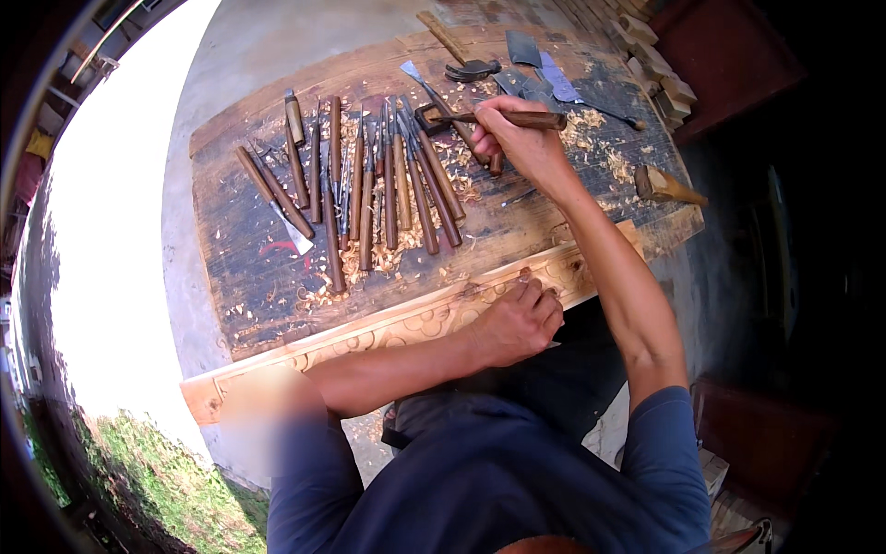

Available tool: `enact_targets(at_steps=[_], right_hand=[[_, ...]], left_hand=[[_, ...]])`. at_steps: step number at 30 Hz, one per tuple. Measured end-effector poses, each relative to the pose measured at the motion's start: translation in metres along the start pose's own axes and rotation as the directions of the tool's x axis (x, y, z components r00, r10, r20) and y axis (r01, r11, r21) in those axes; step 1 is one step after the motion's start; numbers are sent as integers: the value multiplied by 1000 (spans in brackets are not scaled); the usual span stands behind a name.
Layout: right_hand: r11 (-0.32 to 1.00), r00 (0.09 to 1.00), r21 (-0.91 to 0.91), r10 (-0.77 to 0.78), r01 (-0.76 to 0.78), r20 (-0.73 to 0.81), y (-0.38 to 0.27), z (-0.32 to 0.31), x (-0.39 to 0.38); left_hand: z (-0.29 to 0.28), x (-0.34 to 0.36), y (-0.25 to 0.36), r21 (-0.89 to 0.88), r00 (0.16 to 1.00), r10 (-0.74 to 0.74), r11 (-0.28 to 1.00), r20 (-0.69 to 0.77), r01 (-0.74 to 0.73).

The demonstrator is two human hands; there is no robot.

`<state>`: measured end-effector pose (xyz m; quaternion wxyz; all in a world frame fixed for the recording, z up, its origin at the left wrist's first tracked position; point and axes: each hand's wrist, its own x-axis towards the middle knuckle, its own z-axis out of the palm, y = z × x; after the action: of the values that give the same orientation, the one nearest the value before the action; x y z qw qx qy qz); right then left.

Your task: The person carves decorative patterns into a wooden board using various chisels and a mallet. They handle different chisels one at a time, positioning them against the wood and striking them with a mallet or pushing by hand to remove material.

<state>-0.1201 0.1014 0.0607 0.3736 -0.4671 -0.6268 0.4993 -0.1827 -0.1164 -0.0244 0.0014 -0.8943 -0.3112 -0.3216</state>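
- Lying along the near side of the workbench, the carved wooden board has its long axis from lower left to upper right, curved motifs facing up.
- Left hand, the nearer one to the board, rests on its right half with fingers curled; whether they pinch anything, I cannot tell.
- Wood-handled carving tools lie left of centre among shavings.
- Right hand is farther out, grasping a carving chisel between thumb and fingers; from these fingertips the board lies back toward the body, well apart.
- Chisel's long axis runs nearly side to side, butt rightward, blade pointing left at a dark block; contact is unclear.
- Beyond sits a claw hammer.
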Motion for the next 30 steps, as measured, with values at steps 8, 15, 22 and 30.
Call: enact_targets(at_steps=[8,15,22,30], right_hand=[[903,923,-201,-386,379,5,-9,-39,-14],[162,586,-876,-795,455,158,-31,-105,-107],[275,473,-503,-820,820,323,29,-44,-214],[458,471,-125,-809,880,352,50,20,-220]], left_hand=[[-2,8,-1,-157,996,-57,987,-71,45],[-20,20,-2,-553,890,-455,745,-13,373],[-50,12,-34,-671,795,-571,510,204,538],[-43,-4,-62,-752,863,-389,447,323,484]])
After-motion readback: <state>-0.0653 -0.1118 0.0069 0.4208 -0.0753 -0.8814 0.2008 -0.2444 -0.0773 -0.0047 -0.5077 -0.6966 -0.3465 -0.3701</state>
